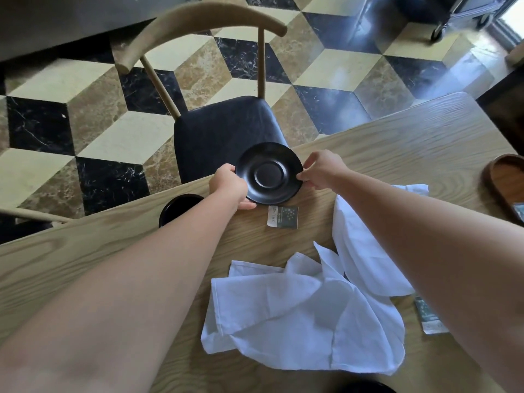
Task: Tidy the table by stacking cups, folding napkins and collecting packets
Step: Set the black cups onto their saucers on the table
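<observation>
A black saucer (268,173) is at the far edge of the wooden table (397,143). My left hand (231,187) grips its left rim and my right hand (321,170) pinches its right rim. A black cup (177,205) stands to the left, partly hidden behind my left forearm. A dark packet (283,217) lies just below the saucer. Two crumpled white napkins lie on the table: one (303,310) in the near middle, another (360,236) under my right forearm. A second packet (431,317) shows at the right.
A wooden tray (504,185) sits at the right edge of the table. A chair with a dark seat (224,129) stands beyond the far table edge. A dark round object (365,388) peeks in at the bottom edge. The floor is patterned tile.
</observation>
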